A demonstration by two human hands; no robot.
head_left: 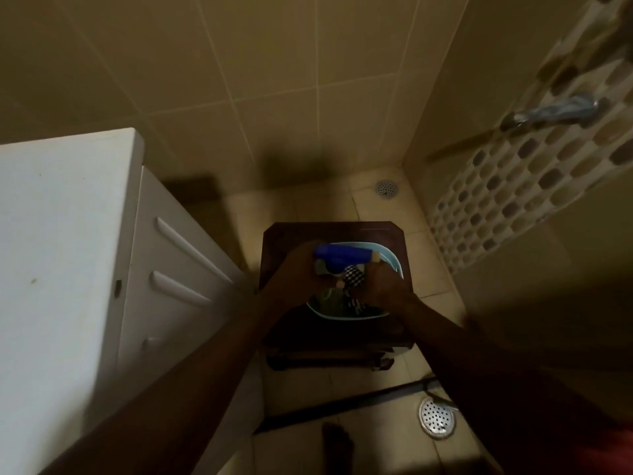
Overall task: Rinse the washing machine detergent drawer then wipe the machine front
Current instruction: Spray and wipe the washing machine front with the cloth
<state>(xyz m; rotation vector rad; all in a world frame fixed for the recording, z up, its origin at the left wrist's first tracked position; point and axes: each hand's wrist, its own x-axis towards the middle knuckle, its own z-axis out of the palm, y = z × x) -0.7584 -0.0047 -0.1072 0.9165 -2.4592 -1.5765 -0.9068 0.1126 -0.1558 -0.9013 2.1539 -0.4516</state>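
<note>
Over the basin (394,262), spray bottle (342,253) clasped in left hand (297,266), checkered cloth (354,278) pinched in right hand (382,286)

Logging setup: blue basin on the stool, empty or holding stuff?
Not empty: basin holds a checkered cloth and something green; left hand grips a spray bottle over it.

Both arms reach forward and down, forearms converging. The left hand (298,265) curls round a bottle (337,255). The right hand (383,284) sits close beside it, fingers curled, its hold too dark to tell.
</note>
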